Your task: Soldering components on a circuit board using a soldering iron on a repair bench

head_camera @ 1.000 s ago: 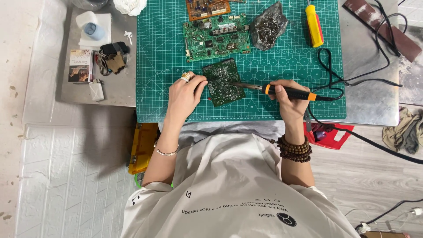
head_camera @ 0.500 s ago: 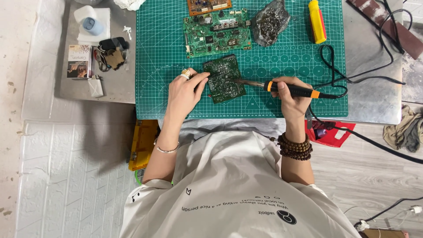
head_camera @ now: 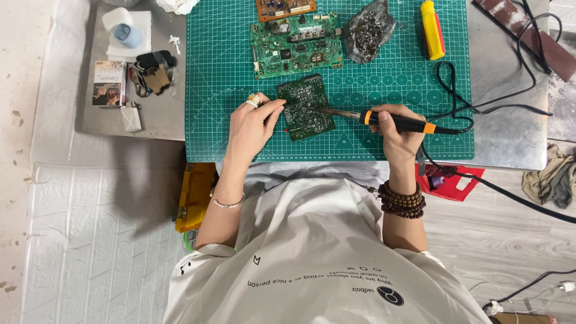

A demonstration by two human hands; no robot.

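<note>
Two hands work on one small green circuit board [head_camera: 306, 108], a flat square lying tilted on the gridded green cutting mat [head_camera: 216, 78], near the mat's front edge. Your left hand [head_camera: 253, 125] presses fingertips on the board's left edge. Your right hand [head_camera: 399, 129] is wrapped around the soldering iron [head_camera: 384, 120], its black-and-orange handle right of the board and its metal tip touching the board. Beyond the board lies a larger circuit board [head_camera: 297, 45]; bare mat remains left of both.
</note>
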